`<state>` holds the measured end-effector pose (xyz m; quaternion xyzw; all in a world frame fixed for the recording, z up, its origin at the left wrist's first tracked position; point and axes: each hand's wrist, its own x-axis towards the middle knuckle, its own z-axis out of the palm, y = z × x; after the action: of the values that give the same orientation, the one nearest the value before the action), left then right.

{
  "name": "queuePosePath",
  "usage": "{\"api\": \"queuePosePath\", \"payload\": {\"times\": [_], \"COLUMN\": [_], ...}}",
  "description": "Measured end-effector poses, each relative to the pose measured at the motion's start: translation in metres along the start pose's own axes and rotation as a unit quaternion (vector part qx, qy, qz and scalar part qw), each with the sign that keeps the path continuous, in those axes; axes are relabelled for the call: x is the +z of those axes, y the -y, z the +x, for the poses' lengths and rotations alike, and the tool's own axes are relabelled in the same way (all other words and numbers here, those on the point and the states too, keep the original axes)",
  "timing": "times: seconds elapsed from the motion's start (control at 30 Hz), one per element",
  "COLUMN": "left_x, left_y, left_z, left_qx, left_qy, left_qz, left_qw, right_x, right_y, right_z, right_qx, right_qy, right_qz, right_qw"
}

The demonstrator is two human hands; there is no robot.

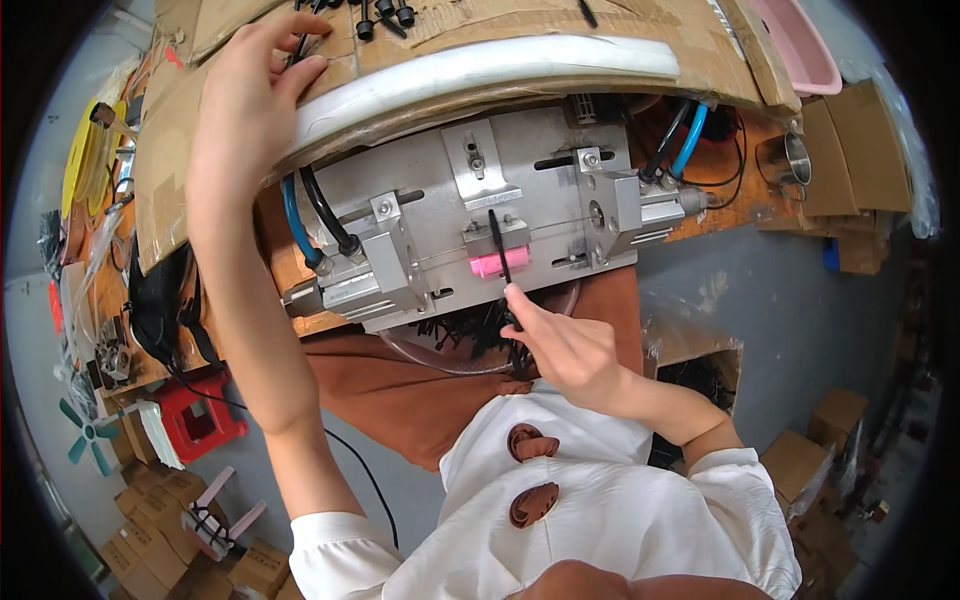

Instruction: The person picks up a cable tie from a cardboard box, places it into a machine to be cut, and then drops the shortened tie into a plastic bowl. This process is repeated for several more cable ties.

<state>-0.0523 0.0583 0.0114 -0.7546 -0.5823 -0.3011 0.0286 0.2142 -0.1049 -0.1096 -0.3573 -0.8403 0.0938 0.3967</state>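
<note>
My right hand [570, 350] pinches a slim black rod [498, 240] near its lower end. The rod points away from me, crossing in front of a pink block [485, 264] and a small metal block at the middle of the metal fixture [550, 190]. Up at the left, my left hand [250, 90] reaches over the cardboard [480, 22], thumb and forefinger closed around a thin black piece [301, 45], partly hidden by the fingers. Several black parts with round heads [385, 15] lie just right of it on the cardboard.
A white padded strip [490, 75] edges the cardboard. Pneumatic cylinders with blue and black hoses [303, 225] sit at both fixture ends. A metal cup [790, 160] stands at right, a pink tub [800, 45] behind it. Black pieces gather below the fixture [470, 335].
</note>
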Motion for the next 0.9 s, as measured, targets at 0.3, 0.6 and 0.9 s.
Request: {"api": "queuePosePath", "payload": {"times": [0.3,0.6,0.9], "left_x": [-0.017,-0.024,-0.008], "left_y": [-0.053,-0.088,-0.112], "left_z": [-0.057,-0.126,-0.152], "left_qx": [-0.026,-0.083,-0.048], "left_qy": [-0.008,-0.085,-0.021], "left_qz": [-0.084,-0.023,-0.025], "left_qw": [0.996,0.993,0.998], "right_x": [-0.005,0.000,-0.011], "right_y": [-0.002,0.001,0.007], "right_z": [0.006,0.001,0.012], "right_qx": [0.031,0.021,0.060], "right_qy": [0.051,-0.008,0.063], "right_qz": [-0.015,-0.007,-0.021], "right_qw": [0.998,1.000,0.996]}}
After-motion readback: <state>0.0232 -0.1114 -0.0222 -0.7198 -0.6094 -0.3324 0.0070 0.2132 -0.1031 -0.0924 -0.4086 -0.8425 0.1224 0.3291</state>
